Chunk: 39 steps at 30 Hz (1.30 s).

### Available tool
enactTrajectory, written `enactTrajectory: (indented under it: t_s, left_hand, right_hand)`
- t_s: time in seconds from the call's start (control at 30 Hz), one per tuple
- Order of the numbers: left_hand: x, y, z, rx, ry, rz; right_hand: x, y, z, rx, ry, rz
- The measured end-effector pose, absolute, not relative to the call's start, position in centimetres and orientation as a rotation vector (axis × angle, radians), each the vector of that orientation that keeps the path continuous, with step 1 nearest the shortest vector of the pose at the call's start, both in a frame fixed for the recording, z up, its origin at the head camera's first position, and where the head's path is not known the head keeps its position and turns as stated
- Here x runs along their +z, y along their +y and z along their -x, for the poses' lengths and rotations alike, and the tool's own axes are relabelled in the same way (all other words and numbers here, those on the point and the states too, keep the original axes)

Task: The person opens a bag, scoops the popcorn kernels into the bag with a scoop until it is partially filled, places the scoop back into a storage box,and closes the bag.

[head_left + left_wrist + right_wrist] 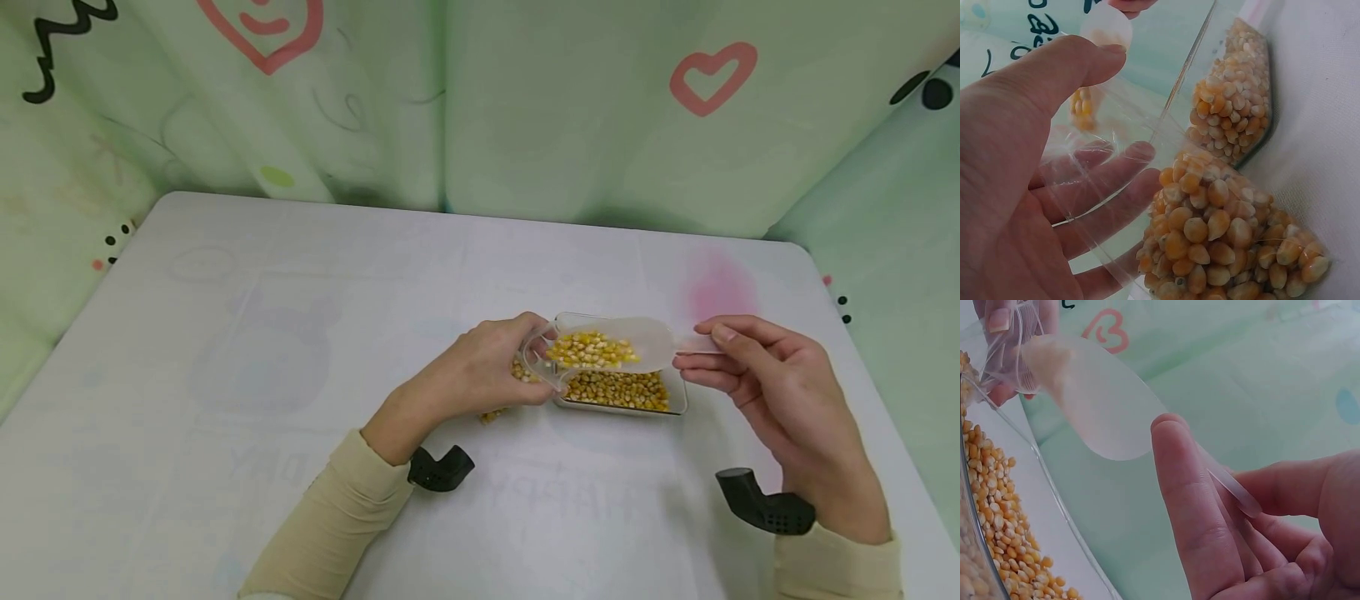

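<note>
My left hand (472, 367) grips a clear zip bag (1129, 125) near its mouth, thumb on one side and fingers on the other. Corn kernels (1210, 231) fill the lower part of the bag. With thumb and fingers, my right hand (787, 392) pinches the handle of a translucent white scoop (654, 343). Yellow kernels lie in the scoop, and its front end reaches into the bag's mouth. Beneath the scoop, a clear rectangular container (677, 398) stands on the table with more corn kernels (1007, 519) in it.
The white table (247, 500) has faint printed shapes. Green curtains (555, 125) with red hearts hang behind it and at both sides. A black wrist mount (442, 469) sits at the left wrist, another black mount (765, 504) at the right.
</note>
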<state>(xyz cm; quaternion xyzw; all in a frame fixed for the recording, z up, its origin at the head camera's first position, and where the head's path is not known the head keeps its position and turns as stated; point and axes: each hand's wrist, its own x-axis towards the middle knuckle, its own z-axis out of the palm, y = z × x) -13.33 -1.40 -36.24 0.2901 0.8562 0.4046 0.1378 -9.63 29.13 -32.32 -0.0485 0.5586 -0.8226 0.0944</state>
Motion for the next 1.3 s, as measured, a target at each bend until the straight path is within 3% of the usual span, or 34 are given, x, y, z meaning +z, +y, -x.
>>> enactTrajectory:
  t_s: [0.5,0.93,1.3]
  left_hand:
    - [-36.2,-1.4,13.3,1.172,2.485,-0.828]
    - [-36.3,-1.4,13.3,1.152,2.51,-0.814]
    - [-36.3,-1.4,13.2,1.175,2.505,-0.868]
  right_hand:
    - [-31.8,28.5,9.3,-2.396,1.7,0.193]
    - [-30.9,27.8,8.5,-2.146,2.175,0.08]
    - [-30.4,27.4,8.1,-2.226,2.174,0.181]
